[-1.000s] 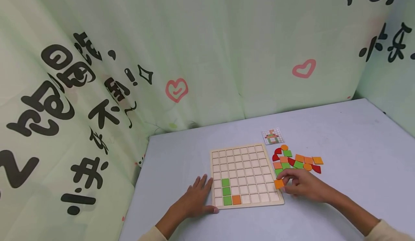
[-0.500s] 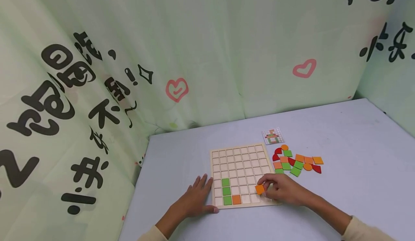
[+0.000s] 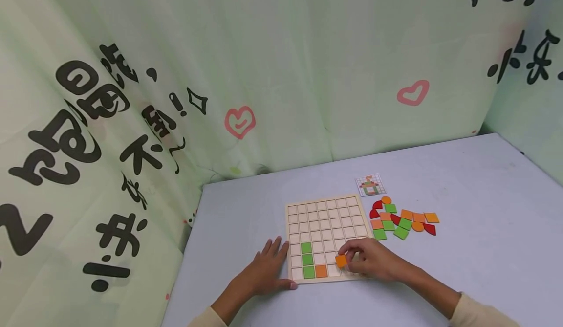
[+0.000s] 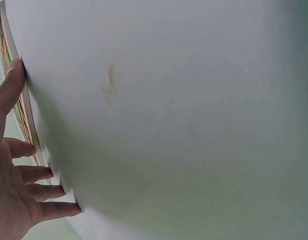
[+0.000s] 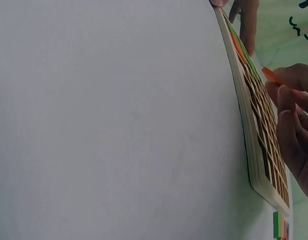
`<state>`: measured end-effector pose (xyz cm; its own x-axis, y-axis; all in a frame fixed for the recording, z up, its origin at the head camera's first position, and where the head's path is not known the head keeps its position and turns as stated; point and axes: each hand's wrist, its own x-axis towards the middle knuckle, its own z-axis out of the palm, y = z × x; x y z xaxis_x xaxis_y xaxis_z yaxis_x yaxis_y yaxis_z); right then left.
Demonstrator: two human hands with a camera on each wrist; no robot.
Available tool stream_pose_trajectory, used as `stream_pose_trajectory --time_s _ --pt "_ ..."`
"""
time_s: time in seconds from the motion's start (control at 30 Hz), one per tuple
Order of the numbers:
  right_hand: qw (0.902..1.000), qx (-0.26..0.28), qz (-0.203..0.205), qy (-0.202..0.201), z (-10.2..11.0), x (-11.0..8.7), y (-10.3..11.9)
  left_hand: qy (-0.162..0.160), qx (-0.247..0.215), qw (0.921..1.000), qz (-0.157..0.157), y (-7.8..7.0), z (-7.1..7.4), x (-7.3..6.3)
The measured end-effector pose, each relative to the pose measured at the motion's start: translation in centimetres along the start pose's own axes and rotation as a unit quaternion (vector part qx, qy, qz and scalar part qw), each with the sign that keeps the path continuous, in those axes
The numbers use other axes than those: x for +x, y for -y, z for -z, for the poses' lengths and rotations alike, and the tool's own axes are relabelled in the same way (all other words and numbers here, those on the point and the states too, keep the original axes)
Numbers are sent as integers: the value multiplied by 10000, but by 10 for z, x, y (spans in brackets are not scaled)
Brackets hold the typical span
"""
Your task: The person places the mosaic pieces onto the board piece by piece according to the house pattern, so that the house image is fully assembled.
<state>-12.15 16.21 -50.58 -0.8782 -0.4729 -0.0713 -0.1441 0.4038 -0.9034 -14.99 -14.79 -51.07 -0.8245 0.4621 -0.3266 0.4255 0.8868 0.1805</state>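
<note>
One orange tile [image 3: 341, 261] pinched in right hand [image 3: 371, 258] above board [image 3: 324, 225], toward left edge of surface [image 3: 475, 195]; left hand [image 3: 266, 271], gripping nothing, touches board. Step seems placing; next likely calls for lowering into free cell [image 3: 332, 271].

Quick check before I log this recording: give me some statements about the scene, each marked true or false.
1. The right hand pinches an orange square. True.
2. The left hand is raised high above the board. False: the left hand touches the board's left edge.
3. Three green squares sit in one column on the board. True.
4. The picture card lies under the left hand. False: the picture card lies near the board's far right corner.
5. Loose pieces lie to the board's right. True.
</note>
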Motion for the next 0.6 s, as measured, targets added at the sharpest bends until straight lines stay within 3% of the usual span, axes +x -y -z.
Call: stream_pose_trajectory --time_s 0.27,0.6 --pt "9981 -612 60 -85 -18 8 3 -26 -13 10000 -57 0 2 0" --pt "9862 -1601 150 -397 -31 10 7 -31 -43 10000 -62 -1 2 -2"
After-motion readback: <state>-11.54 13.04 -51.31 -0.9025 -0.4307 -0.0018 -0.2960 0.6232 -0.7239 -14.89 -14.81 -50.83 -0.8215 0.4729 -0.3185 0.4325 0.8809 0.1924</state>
